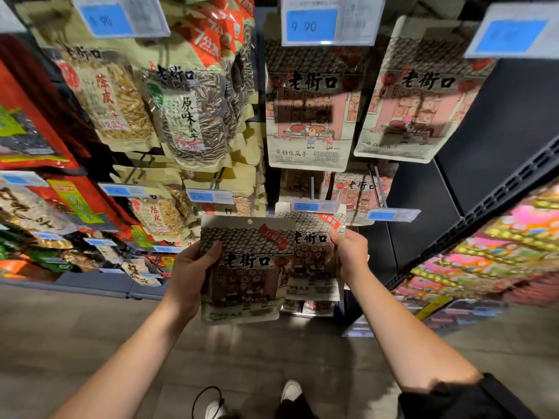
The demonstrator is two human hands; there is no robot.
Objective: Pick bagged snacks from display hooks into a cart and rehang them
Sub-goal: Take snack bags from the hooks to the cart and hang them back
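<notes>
1. On the left, the left hand [193, 273] holds a loose snack bag [245, 267] by its left edge, thumb across the printed front and fingers hidden behind it. The bag stands upright, long axis vertical, and its punched hang hole [250, 221] sits at the top centre, free and well above that grip.

2. Just right of it, and partly covered by it, a second bag [314, 261] of the same print hangs below a blue price tag [314, 206]. The right hand [351, 252] pinches this bag's right edge near the top.

3. I judge the next move turns on the hole: the loose bag sits low and to the left of that tag, so it must rise and shift right to meet a hook. I cannot see the hook's tip, which lies behind the tag.

4. The left hand carries the bag; the right hand is nearer the hook.

5. Around them, rows of hanging packets crowd the rack [484, 164]; a dark shelf edge [472, 219] runs on the right, grey floor [272, 358] lies below. No cart is in view.
</notes>
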